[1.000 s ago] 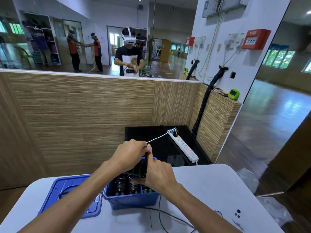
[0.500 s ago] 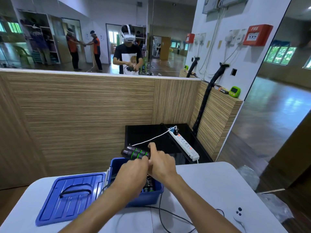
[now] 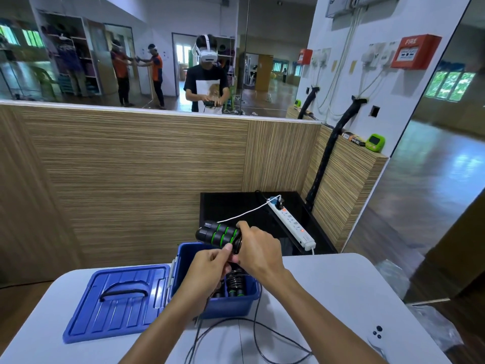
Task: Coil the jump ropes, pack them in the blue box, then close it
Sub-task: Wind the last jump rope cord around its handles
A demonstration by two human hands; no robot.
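Both hands, left and right, grip the jump rope handles (held level) above the blue box.

One readable sign in your view

You can read "FIRE" in white on the red square wall-mounted alarm box; its smaller print is too blurred.

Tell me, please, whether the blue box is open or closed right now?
Open. The lid lies flat on the table left of the box, and coiled ropes show inside.
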